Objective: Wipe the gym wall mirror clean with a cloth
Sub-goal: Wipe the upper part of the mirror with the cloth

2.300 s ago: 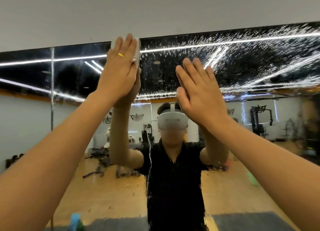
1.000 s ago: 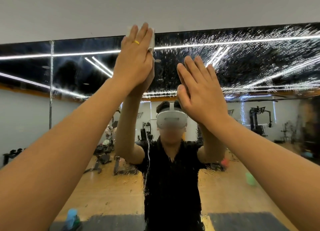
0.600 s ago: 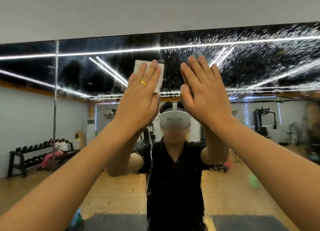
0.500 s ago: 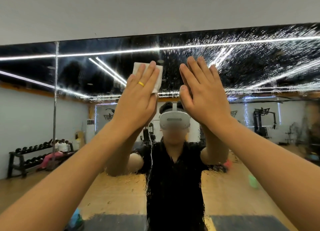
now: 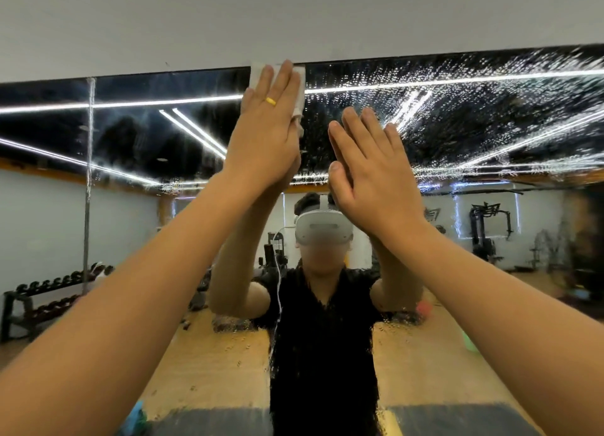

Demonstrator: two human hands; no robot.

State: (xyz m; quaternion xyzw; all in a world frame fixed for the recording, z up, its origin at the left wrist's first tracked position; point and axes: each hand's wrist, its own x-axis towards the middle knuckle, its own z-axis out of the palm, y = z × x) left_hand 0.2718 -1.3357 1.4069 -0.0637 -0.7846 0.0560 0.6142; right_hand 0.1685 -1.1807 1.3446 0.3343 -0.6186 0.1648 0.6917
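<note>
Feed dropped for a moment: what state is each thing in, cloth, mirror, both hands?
Gym wall mirror: droplets on its right part, left part clear.
Small white cloth: pressed flat at the mirror's top edge.
Left hand: fingers straight, pressing the cloth.
Right hand: open, empty, flat against the glass.

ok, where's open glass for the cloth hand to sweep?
Free: mirror between the left hand and the vertical seam; droplet-covered glass beyond the right hand. Tight: narrow gap between the hands, and the cloth sits at the top edge.
</note>
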